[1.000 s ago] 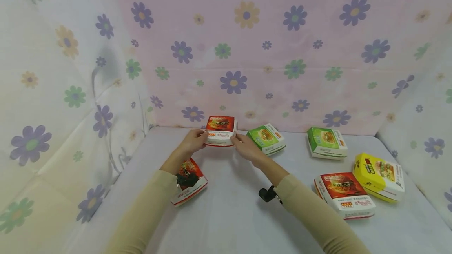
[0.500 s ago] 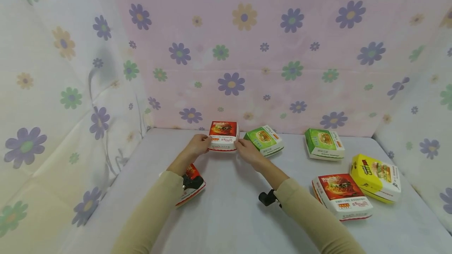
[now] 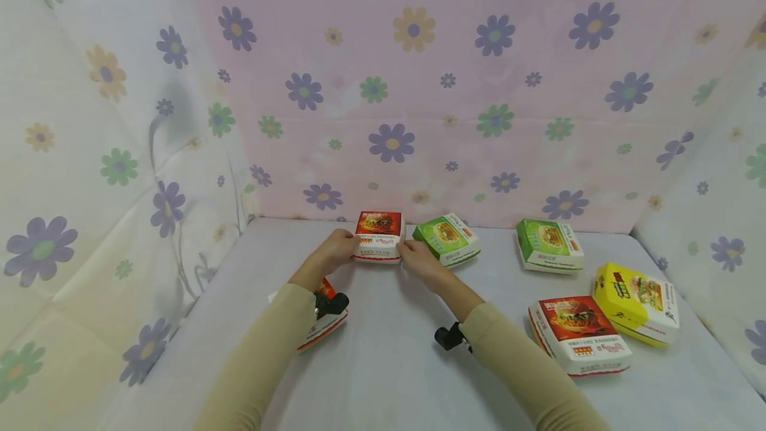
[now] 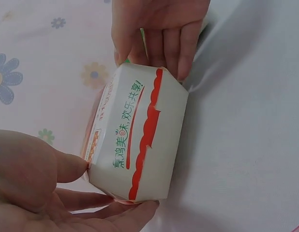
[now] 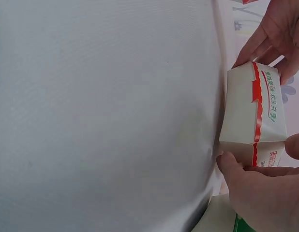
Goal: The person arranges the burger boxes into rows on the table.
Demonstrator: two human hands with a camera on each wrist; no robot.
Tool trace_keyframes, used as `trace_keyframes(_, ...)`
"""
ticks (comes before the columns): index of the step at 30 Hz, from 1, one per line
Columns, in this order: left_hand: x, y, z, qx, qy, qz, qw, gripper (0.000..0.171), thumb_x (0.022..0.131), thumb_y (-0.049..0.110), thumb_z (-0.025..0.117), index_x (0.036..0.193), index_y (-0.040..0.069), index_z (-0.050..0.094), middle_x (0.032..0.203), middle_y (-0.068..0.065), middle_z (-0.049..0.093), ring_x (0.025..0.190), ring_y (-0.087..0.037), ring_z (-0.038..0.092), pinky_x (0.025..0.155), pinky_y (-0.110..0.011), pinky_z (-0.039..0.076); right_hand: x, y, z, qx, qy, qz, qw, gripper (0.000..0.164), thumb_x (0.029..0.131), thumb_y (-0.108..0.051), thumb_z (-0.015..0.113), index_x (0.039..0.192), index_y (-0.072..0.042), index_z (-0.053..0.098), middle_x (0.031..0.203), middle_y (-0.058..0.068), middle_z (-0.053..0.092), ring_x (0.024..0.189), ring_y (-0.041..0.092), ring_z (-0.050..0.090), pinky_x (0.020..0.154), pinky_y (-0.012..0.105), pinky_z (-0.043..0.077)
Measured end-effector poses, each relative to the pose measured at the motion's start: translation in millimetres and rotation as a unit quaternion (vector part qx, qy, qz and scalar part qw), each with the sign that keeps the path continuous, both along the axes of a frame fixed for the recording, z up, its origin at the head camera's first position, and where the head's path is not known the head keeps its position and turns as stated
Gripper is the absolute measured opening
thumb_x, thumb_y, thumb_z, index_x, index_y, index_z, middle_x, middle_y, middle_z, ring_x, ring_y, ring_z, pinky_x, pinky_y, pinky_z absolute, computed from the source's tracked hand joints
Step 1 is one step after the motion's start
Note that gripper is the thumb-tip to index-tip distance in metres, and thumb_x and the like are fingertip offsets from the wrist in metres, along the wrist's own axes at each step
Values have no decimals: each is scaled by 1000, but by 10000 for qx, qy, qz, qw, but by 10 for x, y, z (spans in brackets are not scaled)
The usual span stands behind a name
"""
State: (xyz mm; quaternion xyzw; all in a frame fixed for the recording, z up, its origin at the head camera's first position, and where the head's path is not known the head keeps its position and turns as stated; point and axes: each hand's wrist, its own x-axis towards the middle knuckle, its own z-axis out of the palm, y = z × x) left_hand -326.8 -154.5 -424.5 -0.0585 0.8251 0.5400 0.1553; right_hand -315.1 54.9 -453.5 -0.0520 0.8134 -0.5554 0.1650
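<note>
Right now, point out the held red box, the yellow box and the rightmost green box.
Held red box (image 4: 136, 134): left wrist view, on its lettered white side.
Yellow box (image 3: 638, 298): head view, on its lid.
Rightmost green box (image 3: 550, 236): head view, on its lid's burger picture.

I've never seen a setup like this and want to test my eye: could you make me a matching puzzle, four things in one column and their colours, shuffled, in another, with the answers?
Things
1. Held box
2. Unheld box nearest the right hand
3. Rightmost box in the head view
4. Left sleeve

Colours
A. Yellow and white
B. Mostly red on top, white in front
C. Beige
D. Green and white

Right pairs: 1-B; 2-D; 3-A; 4-C
</note>
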Motion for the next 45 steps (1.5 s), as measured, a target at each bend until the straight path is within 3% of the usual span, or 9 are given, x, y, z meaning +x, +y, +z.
trace_keyframes(7,-27,22,-55,107,-97,94,9999,47,109,13,39,143,-20,34,139,-32,48,129,-38,51,113,-48,43,34,7,-38,81,90,17,9999,49,111,-31,38,142,4,53,121,16,62,112,28,57,95,42,48)
trace_keyframes(15,-56,32,-67,30,-91,205,9997,44,108,13,41,139,-19,39,136,-31,51,120,-34,53,109,-47,46,21,0,-47,74,243,35,9997,48,111,-28,39,142,5,53,123,18,62,112,28,57,94,41,49)
trace_keyframes(21,-42,31,-34,95,-232,212,9995,45,108,14,41,140,-18,37,138,-30,50,123,-35,52,112,-48,43,6,-3,-51,185,214,-4,9996,46,111,-29,39,135,4,58,115,17,63,100,22,55,86,36,49)
trace_keyframes(27,-14,17,14,319,-375,154,9987,54,110,18,37,149,-16,22,146,-32,40,137,-40,44,118,-50,35,19,-12,-22,174,146,-103,9997,44,111,-33,38,128,2,59,109,14,62,95,20,54,80,33,46)
trace_keyframes(30,4,-14,71,122,-260,37,9996,61,111,23,34,153,-16,14,154,-33,30,144,-43,36,119,-52,32,33,-20,5,223,118,-144,9996,43,111,-36,38,122,1,58,104,13,59,94,21,52,78,33,45)
trace_keyframes(34,37,-68,194,-359,-194,-64,9991,69,111,30,35,157,-13,8,164,-30,16,148,-45,28,119,-54,31,77,-27,66,383,131,-210,9990,53,111,-37,38,140,6,50,131,21,57,122,29,54,100,43,47)
trace_keyframes(37,58,-108,275,-594,-157,-171,9980,71,111,34,37,160,-9,7,167,-27,10,150,-44,25,119,-55,31,113,-16,110,472,163,-227,9985,64,110,-38,39,154,9,34,158,25,39,147,37,35,119,52,33)
trace_keyframes(38,68,-125,294,-655,-117,-220,9975,71,111,35,37,160,-8,8,168,-27,10,151,-44,25,119,-56,31,122,-7,117,479,163,-209,9985,65,110,-38,39,155,9,31,161,25,33,150,39,29,121,53,29)
trace_keyframes(45,225,-281,422,-1116,218,-574,9919,68,110,39,38,160,-3,19,165,-27,22,149,-44,30,118,-57,31,254,64,209,529,100,-45,9985,68,110,-41,39,156,9,29,162,26,31,150,41,29,121,55,28)
